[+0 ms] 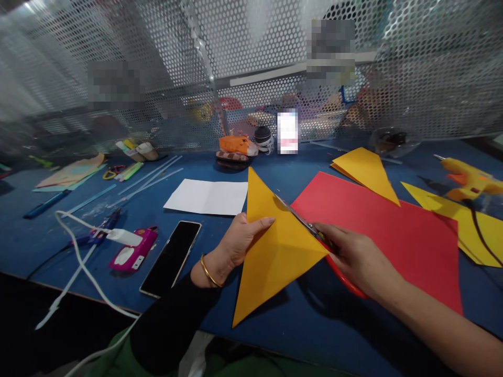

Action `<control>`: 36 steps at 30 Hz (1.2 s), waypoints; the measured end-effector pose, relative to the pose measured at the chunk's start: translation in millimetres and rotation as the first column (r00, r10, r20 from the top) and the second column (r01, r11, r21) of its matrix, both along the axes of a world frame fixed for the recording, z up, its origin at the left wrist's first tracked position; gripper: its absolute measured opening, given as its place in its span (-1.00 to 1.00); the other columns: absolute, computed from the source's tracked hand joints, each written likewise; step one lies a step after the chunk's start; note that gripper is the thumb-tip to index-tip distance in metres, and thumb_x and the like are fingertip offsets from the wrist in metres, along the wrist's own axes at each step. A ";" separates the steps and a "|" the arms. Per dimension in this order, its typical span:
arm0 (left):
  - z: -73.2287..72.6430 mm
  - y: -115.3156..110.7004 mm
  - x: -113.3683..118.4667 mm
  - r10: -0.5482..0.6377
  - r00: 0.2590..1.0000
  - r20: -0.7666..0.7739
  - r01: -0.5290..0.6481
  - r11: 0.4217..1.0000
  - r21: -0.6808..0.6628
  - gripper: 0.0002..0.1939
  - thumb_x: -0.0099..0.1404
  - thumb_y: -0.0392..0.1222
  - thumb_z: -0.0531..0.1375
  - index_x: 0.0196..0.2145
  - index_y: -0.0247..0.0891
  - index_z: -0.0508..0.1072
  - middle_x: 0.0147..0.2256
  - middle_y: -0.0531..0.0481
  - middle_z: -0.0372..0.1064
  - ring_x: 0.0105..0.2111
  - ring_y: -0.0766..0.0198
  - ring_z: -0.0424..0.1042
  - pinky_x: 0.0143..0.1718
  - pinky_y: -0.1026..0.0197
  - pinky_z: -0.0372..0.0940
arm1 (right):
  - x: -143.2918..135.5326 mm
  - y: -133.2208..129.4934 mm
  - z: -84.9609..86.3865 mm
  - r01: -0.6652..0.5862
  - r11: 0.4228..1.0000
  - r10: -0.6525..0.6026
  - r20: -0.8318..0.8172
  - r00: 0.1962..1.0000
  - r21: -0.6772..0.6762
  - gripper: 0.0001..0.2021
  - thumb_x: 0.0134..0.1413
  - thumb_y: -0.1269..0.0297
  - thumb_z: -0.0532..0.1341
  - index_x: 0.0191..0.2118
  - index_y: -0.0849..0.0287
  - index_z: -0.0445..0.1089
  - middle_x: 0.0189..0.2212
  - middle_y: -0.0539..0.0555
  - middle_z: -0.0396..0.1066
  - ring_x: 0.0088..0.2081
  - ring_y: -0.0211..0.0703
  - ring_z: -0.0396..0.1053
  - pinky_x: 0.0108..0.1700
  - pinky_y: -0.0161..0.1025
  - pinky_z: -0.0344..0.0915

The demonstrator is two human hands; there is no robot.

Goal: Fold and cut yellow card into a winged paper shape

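Observation:
My left hand point(245, 238) pinches a piece of orange-yellow paper point(275, 256) by its left edge, thumb on top, and holds it above the blue table. In my right hand point(353, 254) are scissors point(302, 220) with red handles, their blades lying along the upper right edge of that paper. How far the blades are parted is hard to see. Behind my right hand lies a red sheet point(416, 251). A white sheet of paper point(208, 196) rests just beyond my left hand.
A phone point(171, 259) and a magenta power strip point(133, 251) with a white cable lie at left. Folded orange paper point(367, 170), a yellow sheet point(481, 235) and a yellow glue gun point(471, 178) are at right. An orange pouch point(236, 144) and a lit screen point(287, 131) stand by the perforated panel point(251, 68).

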State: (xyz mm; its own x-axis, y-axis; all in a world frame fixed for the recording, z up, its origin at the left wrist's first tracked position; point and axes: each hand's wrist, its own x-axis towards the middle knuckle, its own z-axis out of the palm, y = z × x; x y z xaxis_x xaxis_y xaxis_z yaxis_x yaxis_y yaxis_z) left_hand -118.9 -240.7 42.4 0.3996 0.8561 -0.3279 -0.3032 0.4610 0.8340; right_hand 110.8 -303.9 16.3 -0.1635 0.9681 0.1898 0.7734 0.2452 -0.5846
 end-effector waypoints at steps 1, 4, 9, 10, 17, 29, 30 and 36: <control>0.3 -0.2 -0.2 -0.001 1.000 -0.002 0.001 1.000 0.004 -0.75 0.07 -0.27 0.43 -0.26 -0.37 0.57 -0.34 -0.15 0.58 -0.41 0.17 0.57 -0.30 0.18 0.45 | -1.0 -0.5 0.7 0.001 1.000 -0.002 -0.027 1.000 -0.014 -0.68 0.21 0.18 0.10 0.01 0.02 0.48 -0.13 0.13 0.60 -0.24 0.02 0.58 -0.31 -0.15 0.50; -0.4 0.0 -1.2 -0.005 1.000 -0.025 0.006 1.000 0.019 -0.75 0.07 -0.25 0.43 -0.27 -0.37 0.57 -0.33 -0.16 0.58 -0.40 0.16 0.57 -0.29 0.18 0.45 | -2.3 -0.8 3.5 0.045 0.998 -0.050 -0.088 0.995 -0.051 -0.68 0.23 0.10 0.09 -0.05 0.01 0.51 -0.22 0.11 0.61 -0.27 0.01 0.58 -0.36 -0.17 0.47; -2.0 0.1 -1.4 0.000 1.000 -0.022 0.000 1.000 0.010 -0.72 0.05 -0.23 0.44 -0.26 -0.36 0.58 -0.33 -0.14 0.59 -0.40 0.16 0.57 -0.29 0.17 0.45 | 2.7 4.1 4.4 0.126 0.990 -0.128 -0.028 0.991 -0.057 -0.68 0.17 0.02 0.12 -0.12 0.03 0.52 -0.30 0.10 0.60 -0.35 0.01 0.56 -0.50 -0.21 0.38; -1.4 0.1 -1.6 0.001 1.000 -0.012 -0.001 1.000 0.011 -0.72 0.05 -0.23 0.44 -0.26 -0.35 0.58 -0.33 -0.15 0.59 -0.39 0.15 0.57 -0.29 0.17 0.44 | 4.4 5.6 3.3 0.134 0.990 -0.134 0.017 0.991 -0.049 -0.69 0.17 0.02 0.13 -0.12 0.02 0.52 -0.31 0.09 0.60 -0.37 0.00 0.56 -0.52 -0.23 0.35; 18.5 18.1 -19.6 0.282 0.957 0.066 -0.285 0.958 0.043 -0.75 0.08 -0.31 0.40 -0.24 -0.33 0.56 -0.31 -0.10 0.60 -0.37 0.16 0.57 -0.25 0.16 0.46 | 10.4 8.8 -11.6 -0.046 0.996 0.015 0.374 0.927 0.075 -0.60 0.11 0.06 0.22 0.02 0.13 0.43 -0.30 0.13 0.60 -0.42 0.01 0.54 -0.54 -0.21 0.26; 24.7 39.6 -36.9 0.615 0.774 0.151 -0.590 0.787 -0.182 -0.79 0.33 -0.36 0.17 -0.10 -0.35 0.52 -0.38 -0.11 0.58 -0.28 0.13 0.61 -0.10 0.11 0.50 | 3.1 1.1 0.6 -0.229 0.972 0.224 0.464 0.857 -0.046 -0.59 0.20 0.24 0.10 0.14 0.14 0.38 -0.20 0.17 0.53 -0.30 -0.02 0.52 -0.41 -0.21 0.30; 24.0 39.7 -37.1 0.614 0.774 0.155 -0.588 0.788 -0.186 -0.80 0.33 -0.36 0.17 -0.11 -0.35 0.52 -0.37 -0.12 0.59 -0.27 0.11 0.61 -0.09 0.10 0.50 | 1.6 0.1 3.5 -0.233 0.971 0.230 0.488 0.842 -0.055 -0.58 0.20 0.25 0.09 0.15 0.14 0.37 -0.22 0.17 0.52 -0.30 -0.01 0.52 -0.41 -0.20 0.28; 25.3 41.7 -41.5 0.656 0.734 0.174 -0.628 0.754 -0.194 -0.84 0.33 -0.35 0.18 -0.16 -0.35 0.52 -0.31 -0.15 0.60 -0.23 0.13 0.61 -0.11 0.16 0.49 | -16.4 17.1 36.7 -0.146 0.945 0.300 0.598 0.743 -0.292 -0.70 0.26 0.23 0.08 -0.02 0.06 0.50 -0.34 0.11 0.54 -0.35 -0.06 0.51 -0.46 -0.24 0.12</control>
